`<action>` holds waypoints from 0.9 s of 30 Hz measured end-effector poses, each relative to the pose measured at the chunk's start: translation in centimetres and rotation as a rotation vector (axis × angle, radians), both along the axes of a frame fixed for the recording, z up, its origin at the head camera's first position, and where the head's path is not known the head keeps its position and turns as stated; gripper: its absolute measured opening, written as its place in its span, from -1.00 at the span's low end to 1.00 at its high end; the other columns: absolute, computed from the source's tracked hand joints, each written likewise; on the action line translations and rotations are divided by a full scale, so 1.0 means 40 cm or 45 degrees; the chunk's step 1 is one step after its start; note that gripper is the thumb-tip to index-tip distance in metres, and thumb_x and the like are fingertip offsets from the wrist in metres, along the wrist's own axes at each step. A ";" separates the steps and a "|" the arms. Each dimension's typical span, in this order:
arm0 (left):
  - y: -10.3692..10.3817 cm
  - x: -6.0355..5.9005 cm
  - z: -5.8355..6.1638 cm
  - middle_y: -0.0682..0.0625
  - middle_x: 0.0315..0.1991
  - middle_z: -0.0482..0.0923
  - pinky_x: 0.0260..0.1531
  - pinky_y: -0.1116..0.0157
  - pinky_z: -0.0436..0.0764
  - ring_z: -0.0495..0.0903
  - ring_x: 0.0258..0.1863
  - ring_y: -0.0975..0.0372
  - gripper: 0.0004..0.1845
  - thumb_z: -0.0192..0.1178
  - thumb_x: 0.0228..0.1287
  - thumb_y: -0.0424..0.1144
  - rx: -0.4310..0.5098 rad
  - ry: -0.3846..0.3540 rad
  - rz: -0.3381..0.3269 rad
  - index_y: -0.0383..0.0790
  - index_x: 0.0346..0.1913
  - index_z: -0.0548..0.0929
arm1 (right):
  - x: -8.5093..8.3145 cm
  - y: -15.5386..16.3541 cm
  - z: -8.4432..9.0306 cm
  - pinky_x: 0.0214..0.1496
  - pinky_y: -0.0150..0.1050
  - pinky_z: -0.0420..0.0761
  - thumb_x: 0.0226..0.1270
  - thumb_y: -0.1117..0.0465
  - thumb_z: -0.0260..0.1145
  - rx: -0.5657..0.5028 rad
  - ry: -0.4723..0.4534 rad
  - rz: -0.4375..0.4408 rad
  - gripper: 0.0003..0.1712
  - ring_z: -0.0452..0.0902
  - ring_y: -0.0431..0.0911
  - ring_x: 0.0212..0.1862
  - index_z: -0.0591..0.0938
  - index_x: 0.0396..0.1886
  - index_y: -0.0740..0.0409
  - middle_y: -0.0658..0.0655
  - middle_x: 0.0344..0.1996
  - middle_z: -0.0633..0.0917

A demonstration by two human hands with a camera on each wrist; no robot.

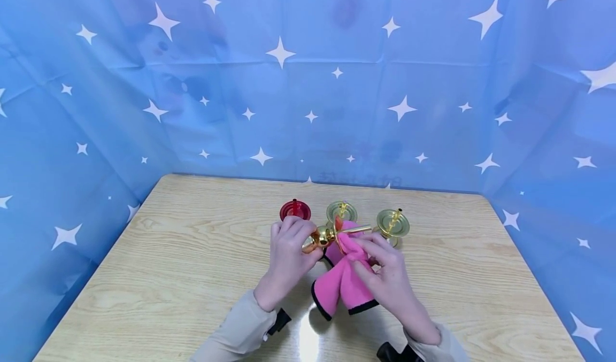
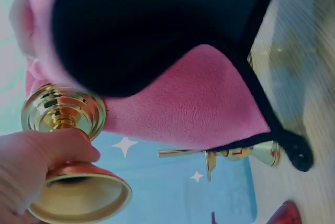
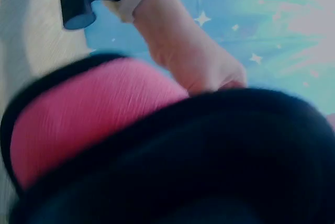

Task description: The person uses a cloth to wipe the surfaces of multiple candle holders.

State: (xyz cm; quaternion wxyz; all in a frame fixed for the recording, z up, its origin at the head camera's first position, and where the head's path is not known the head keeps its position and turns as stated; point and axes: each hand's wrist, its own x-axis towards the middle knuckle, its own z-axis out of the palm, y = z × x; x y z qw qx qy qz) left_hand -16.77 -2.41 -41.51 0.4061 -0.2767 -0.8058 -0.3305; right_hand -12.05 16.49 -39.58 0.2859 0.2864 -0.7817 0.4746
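My left hand (image 1: 289,249) grips a shiny gold candlestick (image 1: 323,236) by its foot end, holding it tilted on its side above the table. Its narrow gold stem points right, past a round dish. In the left wrist view, the hollow foot (image 2: 84,198) shows beneath my thumb. A pink cloth (image 1: 344,284) with black edging is pinched in my right hand (image 1: 385,268) and bunched against the dish. The cloth's lower corners hang loose toward the table. Seen from the right wrist, the cloth (image 3: 94,109) and its dark side hide most of my right fingers.
Behind my hands stand a red candlestick (image 1: 303,210) and two greenish-gold ones, one in the middle (image 1: 350,213) and one at the right (image 1: 401,227). They stand close together on the wooden table (image 1: 192,244). A blue star-printed curtain (image 1: 308,84) borders the table's back and sides.
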 end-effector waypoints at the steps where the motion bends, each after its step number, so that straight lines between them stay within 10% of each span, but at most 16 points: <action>1: -0.002 0.001 0.000 0.06 -0.45 0.63 -0.36 0.20 0.25 0.48 -0.33 0.18 -0.69 0.39 -0.43 -0.39 0.024 -0.017 -0.019 -0.17 -0.45 0.59 | 0.000 0.000 0.000 -0.63 -0.52 0.36 -0.17 0.66 0.32 0.004 0.011 -0.005 -0.59 0.38 -0.26 -0.52 0.67 -0.23 0.35 0.22 -0.30 0.61; 16: -0.033 0.012 0.023 0.09 -0.48 0.53 -0.33 0.33 0.41 0.43 -0.42 0.31 -0.72 0.48 -0.38 -0.40 0.194 -0.693 -0.513 -0.18 -0.47 0.63 | -0.069 0.033 -0.020 -0.31 -0.30 0.27 0.37 0.19 0.08 0.126 0.498 -0.050 -0.65 0.35 0.03 -0.37 0.67 -0.49 0.29 0.27 -0.37 0.58; 27: -0.014 0.016 0.013 0.05 -0.48 0.61 -0.31 0.23 0.25 0.42 -0.34 0.23 -0.65 0.47 -0.50 -0.39 0.230 -0.464 -0.226 -0.21 -0.45 0.63 | -0.038 0.022 -0.031 -0.41 -0.55 0.40 -0.01 0.52 0.23 0.005 0.239 0.059 -0.73 0.48 -0.14 -0.28 0.67 -0.25 0.35 0.29 -0.26 0.60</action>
